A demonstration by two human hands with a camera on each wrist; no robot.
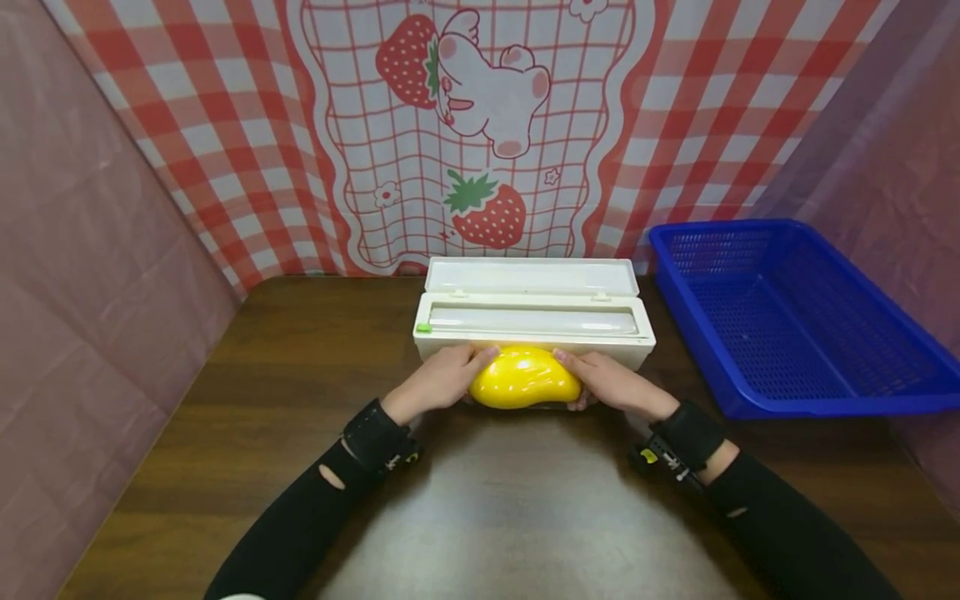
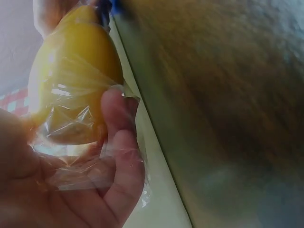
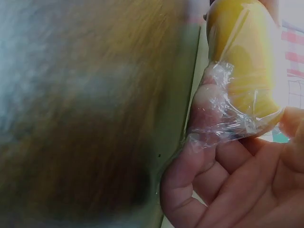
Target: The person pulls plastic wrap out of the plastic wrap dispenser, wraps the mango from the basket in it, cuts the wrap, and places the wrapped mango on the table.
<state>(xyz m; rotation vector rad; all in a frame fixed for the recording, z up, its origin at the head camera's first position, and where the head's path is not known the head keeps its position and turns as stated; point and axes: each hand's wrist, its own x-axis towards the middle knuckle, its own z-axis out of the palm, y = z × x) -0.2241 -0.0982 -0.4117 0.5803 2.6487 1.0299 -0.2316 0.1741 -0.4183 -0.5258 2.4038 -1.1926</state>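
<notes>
Both hands hold a glossy yellow mango (image 1: pixel 525 379) by its two ends, in front of a white box. Clear cling film (image 2: pixel 71 118) is stretched over the mango and bunches at each end. My left hand (image 1: pixel 442 379) grips the left end, thumb on top and fingers curled beneath with film among them. My right hand (image 1: pixel 609 382) grips the other end likewise, with wrinkled film (image 3: pixel 223 114) across its fingers. Just behind stands the white cling film dispenser (image 1: pixel 536 342), lid (image 1: pixel 532 275) raised, showing a film roll (image 1: pixel 532 320) and a green slide cutter (image 1: pixel 423 328).
A blue plastic basket (image 1: pixel 735 358) with perforated sides stands on the right of the brown wooden table (image 1: pixel 300 350). A red checked cloth with strawberries (image 1: pixel 487 217) hangs behind the table. Pink curtains (image 1: pixel 90 250) border the sides.
</notes>
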